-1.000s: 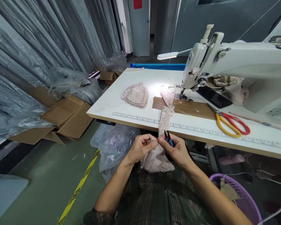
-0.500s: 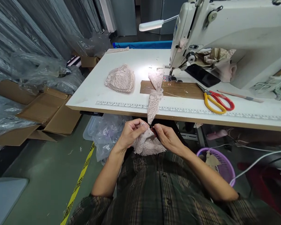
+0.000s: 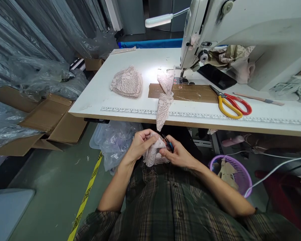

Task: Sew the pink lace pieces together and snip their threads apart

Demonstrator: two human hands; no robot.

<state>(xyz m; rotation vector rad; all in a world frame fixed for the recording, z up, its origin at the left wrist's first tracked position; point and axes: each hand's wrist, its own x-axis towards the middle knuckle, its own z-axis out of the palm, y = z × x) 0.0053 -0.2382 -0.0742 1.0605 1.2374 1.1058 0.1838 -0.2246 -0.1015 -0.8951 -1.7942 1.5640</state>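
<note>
In front of my body, my left hand [image 3: 142,144] pinches a piece of pale pink lace fabric [image 3: 153,154]. My right hand [image 3: 180,153] is closed around small thread snips [image 3: 168,143] with dark blades and a blue part, and its thumb rests against the lace. Just above the hands, a narrow lace strip [image 3: 164,108] hangs over the table edge, its upper end near the sewing machine's needle [image 3: 182,74]. Further left, a stack of lace pieces [image 3: 127,83] lies on the white table [image 3: 90,103].
The sewing machine [image 3: 230,26] fills the upper right. Yellow-and-red scissors [image 3: 231,104], a phone [image 3: 217,76] and a pencil-like stick [image 3: 258,98] lie beneath it. A purple basket [image 3: 241,174] with scraps stands below right. Cardboard boxes [image 3: 47,113] and plastic bags [image 3: 120,142] are at left.
My right hand has turned, so the snips now show more clearly, pointing up and left. The lace in my hands is more bunched. The view has shifted slightly.
</note>
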